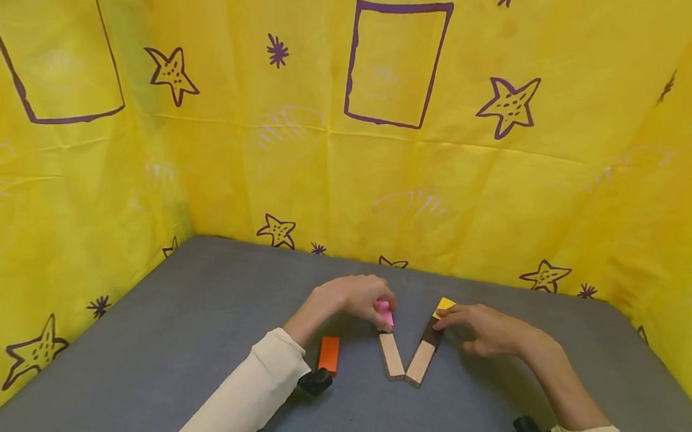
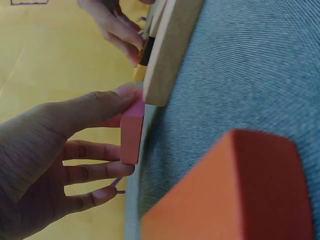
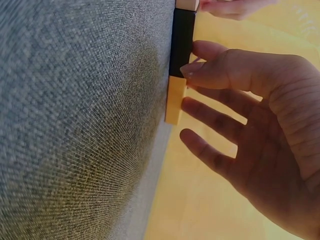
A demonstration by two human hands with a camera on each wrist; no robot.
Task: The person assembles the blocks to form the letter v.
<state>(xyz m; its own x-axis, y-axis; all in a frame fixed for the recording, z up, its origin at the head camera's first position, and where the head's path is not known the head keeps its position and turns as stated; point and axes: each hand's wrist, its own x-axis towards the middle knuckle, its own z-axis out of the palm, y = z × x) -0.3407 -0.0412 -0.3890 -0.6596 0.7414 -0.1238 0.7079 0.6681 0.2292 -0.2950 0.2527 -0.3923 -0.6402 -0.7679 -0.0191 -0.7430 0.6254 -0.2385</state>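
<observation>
Fingers (image 2: 95,172) (L) pinch pink blk (image 2: 132,135); part-hid head, end face clear L-wrist.

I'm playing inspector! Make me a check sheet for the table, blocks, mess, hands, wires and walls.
Surface: grey table.
Blocks: two pale wooden blocks meet in a V; dark block, then yellow block, extend its right side; pink block near the left's far end; orange block lies apart.
Clutter: nothing seen.
Left hand: pinches the pink block.
Right hand: touches the dark block.
Cables: nothing seen.
Surroundings: yellow cloth walls with purple stars.
</observation>
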